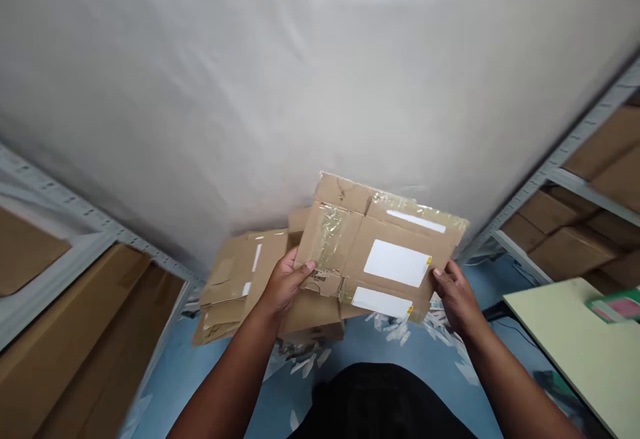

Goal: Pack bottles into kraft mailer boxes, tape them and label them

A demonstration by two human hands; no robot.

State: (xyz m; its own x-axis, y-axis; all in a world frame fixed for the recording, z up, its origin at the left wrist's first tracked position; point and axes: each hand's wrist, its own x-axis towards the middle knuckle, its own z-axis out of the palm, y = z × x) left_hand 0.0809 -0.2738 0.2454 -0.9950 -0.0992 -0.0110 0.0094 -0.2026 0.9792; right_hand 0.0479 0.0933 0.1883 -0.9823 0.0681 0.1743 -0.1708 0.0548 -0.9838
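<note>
I hold a flattened brown cardboard box point(370, 242) in front of me with both hands. It carries clear tape and white labels. My left hand point(283, 286) grips its left edge, thumb on top. My right hand point(455, 296) grips its lower right corner. Behind and below it, a pile of other flattened cardboard boxes point(235, 286) leans against the white wall.
Metal shelving point(60, 232) with cardboard boxes stands at the left. More shelving point(565, 172) with boxes is at the right. A pale green table point(585, 352) with a green item on it sits at the lower right. Paper scraps point(400, 329) litter the blue floor.
</note>
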